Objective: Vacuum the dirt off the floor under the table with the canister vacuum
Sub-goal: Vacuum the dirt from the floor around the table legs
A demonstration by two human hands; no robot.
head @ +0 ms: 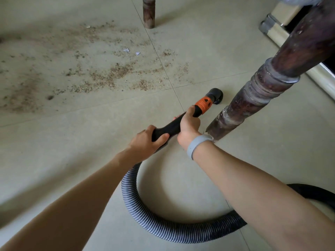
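Both hands hold the black wand (pixel 170 126) at frame centre: the right hand (pixel 188 126) wraps it near the orange collar (pixel 204 104), the left hand (pixel 147 140) behind. Its nozzle (pixel 216 96) rests beside a table leg (pixel 261 91), short of the dirt (pixel 101 73) at upper left; sweeping leftward seems next. Ribbed hose (pixel 163 225) loops over the tiled floor (pixel 72 142).
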